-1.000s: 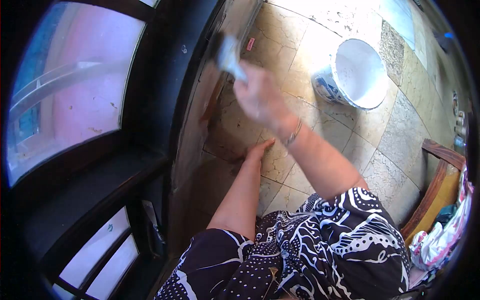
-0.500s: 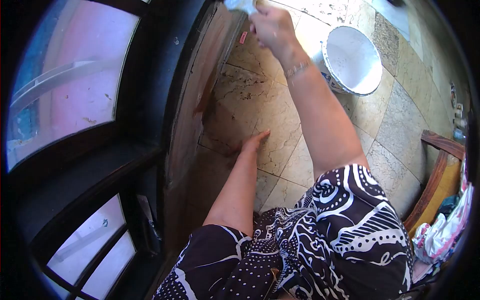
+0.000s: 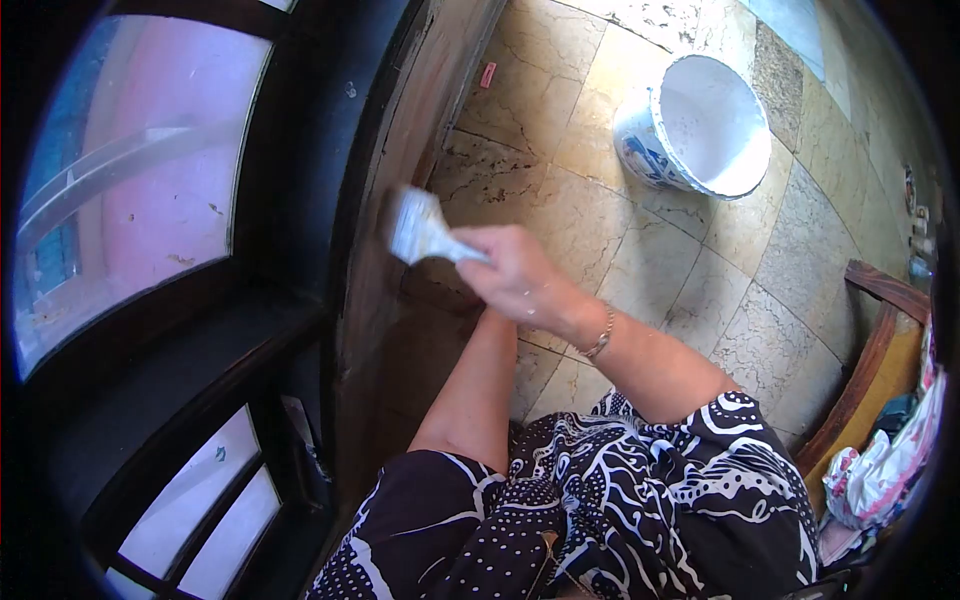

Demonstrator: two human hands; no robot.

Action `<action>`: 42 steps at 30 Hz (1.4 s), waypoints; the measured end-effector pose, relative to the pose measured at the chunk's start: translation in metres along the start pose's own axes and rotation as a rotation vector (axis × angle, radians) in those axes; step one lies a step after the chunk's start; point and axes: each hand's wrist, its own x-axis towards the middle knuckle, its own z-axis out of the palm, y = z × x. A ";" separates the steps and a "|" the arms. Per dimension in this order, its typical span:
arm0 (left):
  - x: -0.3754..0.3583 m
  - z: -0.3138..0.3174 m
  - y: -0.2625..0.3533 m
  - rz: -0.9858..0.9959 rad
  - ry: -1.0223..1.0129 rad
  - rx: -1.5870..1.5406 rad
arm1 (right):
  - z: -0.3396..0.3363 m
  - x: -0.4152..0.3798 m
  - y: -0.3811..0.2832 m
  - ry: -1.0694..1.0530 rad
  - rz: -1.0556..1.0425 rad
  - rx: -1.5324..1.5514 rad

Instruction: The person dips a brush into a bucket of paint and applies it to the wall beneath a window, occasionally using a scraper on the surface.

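My right hand point(image 3: 515, 275) is closed round the handle of a paintbrush point(image 3: 425, 230) with a pale handle. The brush is smeared by motion, its bristles right at the brown wooden edge point(image 3: 365, 265) of the dark door frame. Small white specks dot the back of the hand, and a bracelet point(image 3: 602, 335) circles the wrist. Below it, my left forearm point(image 3: 465, 390) reaches forward along the same woodwork. My left hand is mostly hidden behind the right one, its fingers out of sight.
A white bucket point(image 3: 640, 140) with a pale inside stands on the tiled floor point(image 3: 690, 255). Near the frame lies a small red piece point(image 3: 488, 75). At right is a wooden chair point(image 3: 850, 385) with cloths point(image 3: 880, 480) on it. Dark-framed glass panes point(image 3: 170, 190) fill the left.
My right hand has swept the paintbrush from the top of the view back toward me, along the wood. It now covers the left hand, whose forearm has hardly moved.
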 end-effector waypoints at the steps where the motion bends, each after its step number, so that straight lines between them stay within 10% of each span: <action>1: -0.008 0.001 0.004 -0.004 0.013 -0.007 | -0.013 0.003 -0.004 0.058 0.050 -0.062; 10: -0.002 0.004 0.005 -0.150 0.054 0.064 | -0.071 0.117 -0.005 0.472 0.018 0.009; 18: 0.028 -0.001 -0.017 -0.108 0.119 0.217 | 0.005 -0.003 0.020 -0.042 0.103 -0.057; 31: -0.002 0.004 -0.010 -0.043 -0.054 -0.051 | -0.119 0.236 0.120 0.977 0.066 -0.382; 39: 0.030 0.004 -0.039 -0.178 0.124 0.099 | -0.056 0.146 0.099 0.563 0.092 -0.343; 42: -0.072 0.015 0.047 -0.069 -0.017 -0.042 | -0.013 0.079 0.099 0.341 0.085 -0.386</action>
